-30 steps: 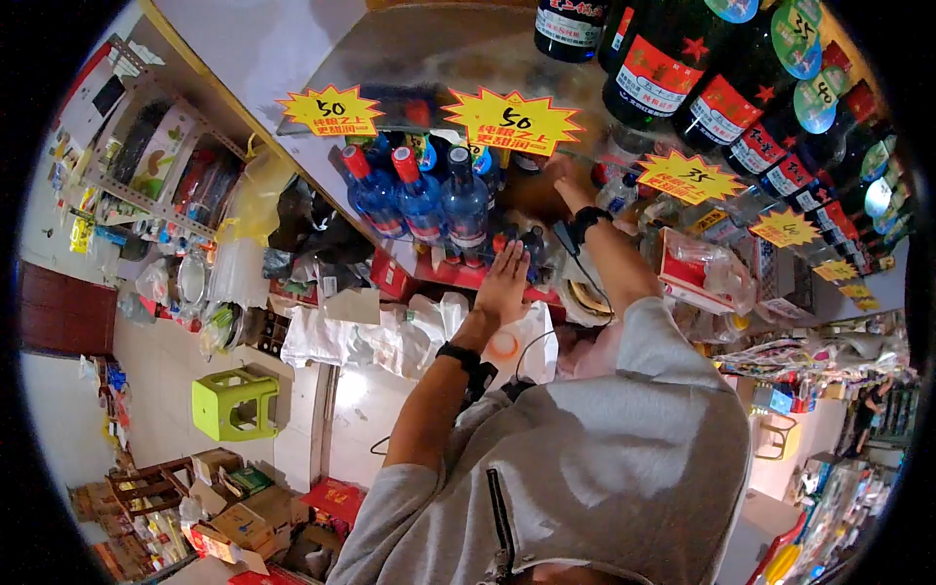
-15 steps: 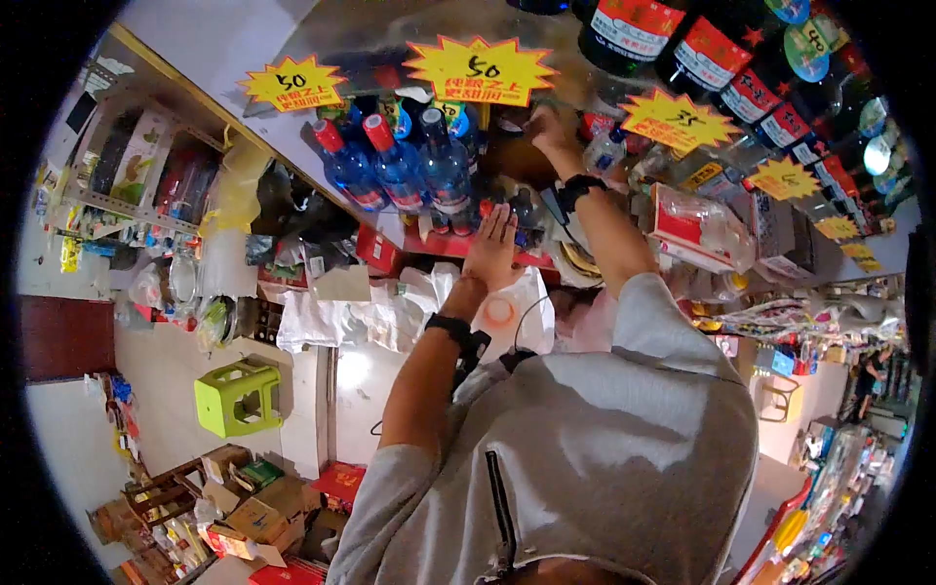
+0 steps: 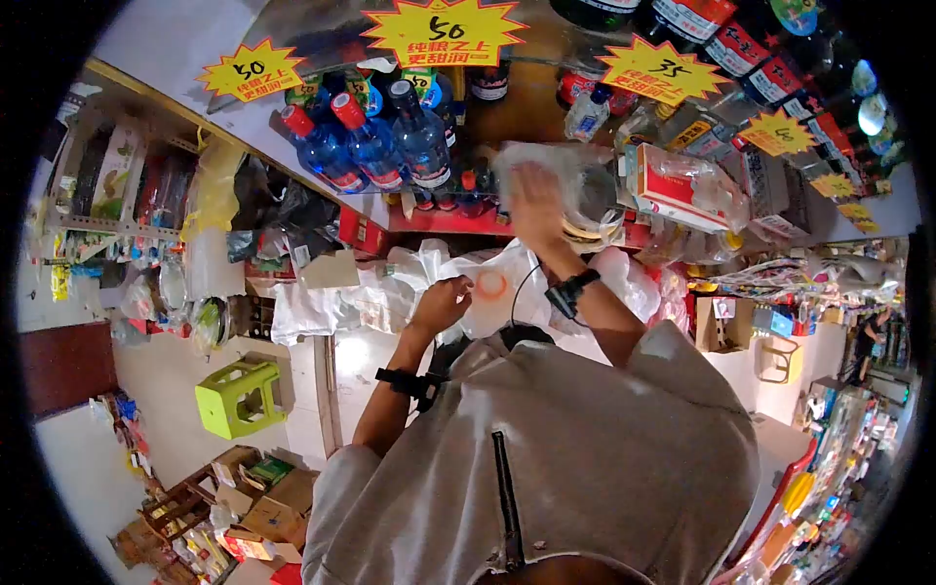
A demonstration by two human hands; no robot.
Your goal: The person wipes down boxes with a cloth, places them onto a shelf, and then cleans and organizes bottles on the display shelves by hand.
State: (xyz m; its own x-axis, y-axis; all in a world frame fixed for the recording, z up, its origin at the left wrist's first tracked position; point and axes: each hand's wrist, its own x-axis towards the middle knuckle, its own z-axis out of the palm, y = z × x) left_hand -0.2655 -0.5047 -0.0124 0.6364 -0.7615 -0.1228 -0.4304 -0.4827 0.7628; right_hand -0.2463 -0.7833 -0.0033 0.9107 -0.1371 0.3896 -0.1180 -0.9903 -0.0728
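My left hand (image 3: 444, 304) is closed beside a white plastic bag (image 3: 492, 283) with an orange ring mark; anything between its curled fingers is too small to make out. Pale, see-through plastic (image 3: 538, 168) lies at the fingers of my right hand (image 3: 536, 210), which is over the shelf's front edge. Those fingers are blurred, so their grip is unclear. To the left of my right hand stand a dark-capped blue bottle (image 3: 421, 136) and two red-capped blue bottles (image 3: 367, 141). A small clear bottle (image 3: 587, 114) is behind and to the right.
Yellow price signs (image 3: 444, 34) stick out above the shelf. Large dark bottles (image 3: 736, 47) line the back right. A red-and-white box (image 3: 678, 185) is to the right. A green stool (image 3: 237, 398) and cardboard boxes (image 3: 278, 512) are at the lower left. A person (image 3: 862, 341) is far right.
My left hand has drawn back from the small bottles and curled its fingers. My right hand has come down and towards me, now with pale plastic at its fingers. The view has shifted.
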